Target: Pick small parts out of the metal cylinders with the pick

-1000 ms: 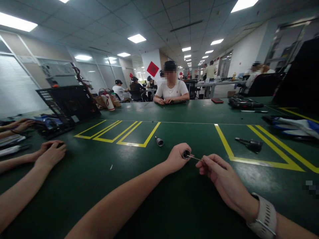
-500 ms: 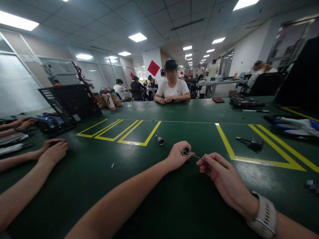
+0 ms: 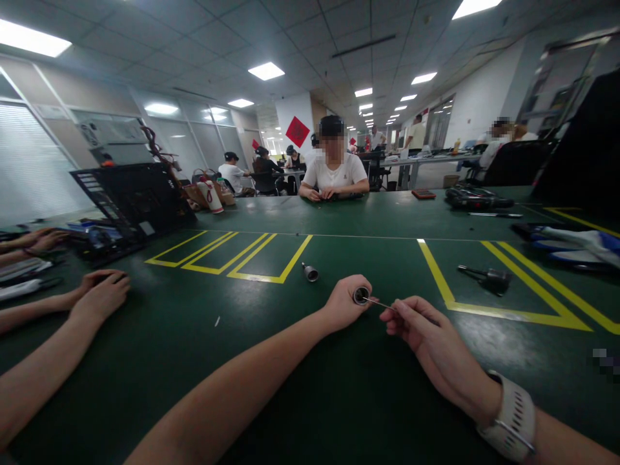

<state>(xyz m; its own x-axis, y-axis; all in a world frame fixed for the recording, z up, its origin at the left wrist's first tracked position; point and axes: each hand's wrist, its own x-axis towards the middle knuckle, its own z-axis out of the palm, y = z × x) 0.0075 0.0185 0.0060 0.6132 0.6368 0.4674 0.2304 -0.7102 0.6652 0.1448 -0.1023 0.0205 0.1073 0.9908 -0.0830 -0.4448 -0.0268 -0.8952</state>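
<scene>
My left hand [image 3: 346, 302] is wrapped round a metal cylinder [image 3: 361, 296], its round open end turned towards me. Between the thumb and fingers of my right hand [image 3: 419, 329] is a thin metal rod [image 3: 380, 303]. The rod's far tip reaches into the cylinder's opening; how deep it goes I cannot tell. Beyond my left hand, a small metal part with a narrow stem [image 3: 310, 272] lies on the green table. To the right, a dark part with a long shaft [image 3: 487, 278] rests inside a yellow tape outline.
Yellow tape lines [image 3: 256, 279] mark the green table [image 3: 271, 336]. A co-worker's hands [image 3: 101, 294] rest at the left, near a black frame [image 3: 140, 197]. Across the table sits another person [image 3: 334, 174]. At the right lie gloves [image 3: 576, 242] and a black device [image 3: 477, 196].
Both hands keep nearly the same pose, the rod still in the cylinder's opening. The whole view has shifted very slightly.
</scene>
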